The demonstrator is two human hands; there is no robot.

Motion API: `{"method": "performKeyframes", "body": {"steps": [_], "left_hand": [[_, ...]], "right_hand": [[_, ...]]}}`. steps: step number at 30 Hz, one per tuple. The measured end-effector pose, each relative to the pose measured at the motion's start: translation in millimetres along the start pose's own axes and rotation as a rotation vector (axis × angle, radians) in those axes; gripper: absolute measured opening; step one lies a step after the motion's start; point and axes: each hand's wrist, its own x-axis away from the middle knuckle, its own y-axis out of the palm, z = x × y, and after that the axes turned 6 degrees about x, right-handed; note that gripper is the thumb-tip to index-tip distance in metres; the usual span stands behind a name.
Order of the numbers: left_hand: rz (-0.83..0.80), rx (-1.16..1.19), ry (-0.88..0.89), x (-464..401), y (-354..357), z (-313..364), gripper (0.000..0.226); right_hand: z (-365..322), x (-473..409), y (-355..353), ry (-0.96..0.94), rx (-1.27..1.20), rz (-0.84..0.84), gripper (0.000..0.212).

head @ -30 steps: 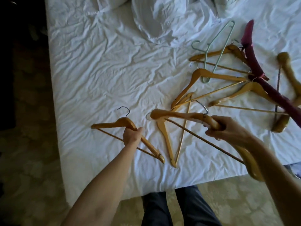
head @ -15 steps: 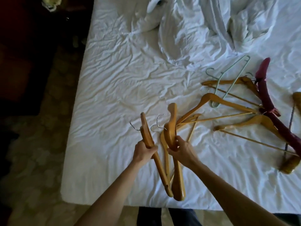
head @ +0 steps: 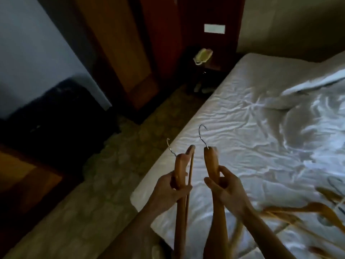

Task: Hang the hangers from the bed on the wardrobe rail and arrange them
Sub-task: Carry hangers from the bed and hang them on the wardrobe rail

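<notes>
My left hand [head: 172,189] grips a wooden hanger [head: 180,169] held edge-on, its metal hook pointing up and left. In my right hand [head: 222,186] is a second wooden hanger [head: 211,161], also upright, with a silver hook above it. Both hang over the bed's near corner. Several more wooden hangers [head: 291,212] lie blurred on the white sheet [head: 252,131] at the lower right. A brown wooden wardrobe [head: 115,53] stands across the floor at the upper left; its rail is not visible.
Patterned carpet [head: 112,165] runs between the bed and the wardrobe. A dark bulky object [head: 56,113] sits at the left by a pale wall. A bedside stand with a telephone [head: 202,56] is at the bed's far corner. Rumpled bedding [head: 308,94] lies at the right.
My view has swung left from the bed toward the wardrobe. Both hands lifted their hangers off the sheet and now hold them upright; the other hangers have slid to the lower right.
</notes>
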Motion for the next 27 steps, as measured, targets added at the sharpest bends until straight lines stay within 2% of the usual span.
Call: {"method": "performKeyframes", "body": {"steps": [5, 9, 13, 18, 24, 27], "left_hand": [[0.309, 0.031, 0.034, 55.3, -128.3, 18.0, 0.017], [0.488, 0.059, 0.152, 105.0, -248.1, 18.6, 0.022], [0.616, 0.087, 0.238, 154.3, -373.7, 14.6, 0.031], [0.768, 0.066, 0.303, 211.4, -516.4, 2.9, 0.022], [0.931, 0.153, 0.255, 266.2, -659.3, -17.7, 0.024], [1.031, 0.2, 0.234, 278.1, -724.6, -28.9, 0.017]], "right_hand": [[-134.2, -23.0, 78.3, -0.296, 0.0, -0.189, 0.033], [-239.1, -24.7, 165.9, -0.466, -0.044, -0.377, 0.041], [-330.7, -19.3, 275.7, -0.566, -0.026, -0.492, 0.043], [-439.9, -7.2, 412.9, -0.668, -0.058, -0.559, 0.042], [-544.9, 3.6, 542.1, -0.733, -0.123, -0.72, 0.036], [-584.2, 0.3, 595.9, -0.738, -0.162, -0.796, 0.039]]}}
